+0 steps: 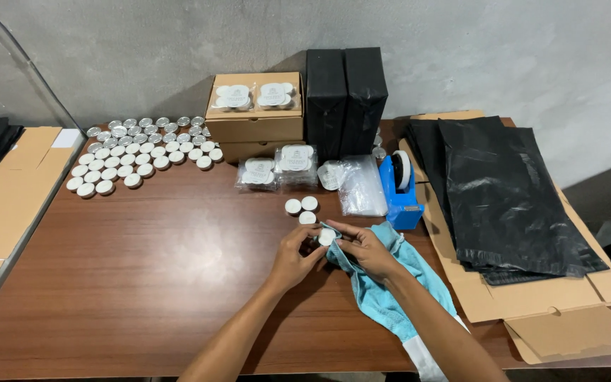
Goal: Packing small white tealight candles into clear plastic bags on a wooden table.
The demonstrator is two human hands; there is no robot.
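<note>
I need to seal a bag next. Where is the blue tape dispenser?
In the head view, the blue tape dispenser stands right of centre on the table, between the clear plastic bags and the black bags.

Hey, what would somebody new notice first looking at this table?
Probably the two hands, left hand and right hand, holding a small round tin in a blue cloth at centre. Next, the crowd of matching tins at far left, and black bags stacked right.

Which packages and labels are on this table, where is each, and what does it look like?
Cardboard boxes: back centre, stacked, brown.
Black wrapped parcels: upright beside them.
Clear packs of tins: before the boxes, round white labels.
Black mailer bags: right, flat pile.
</note>
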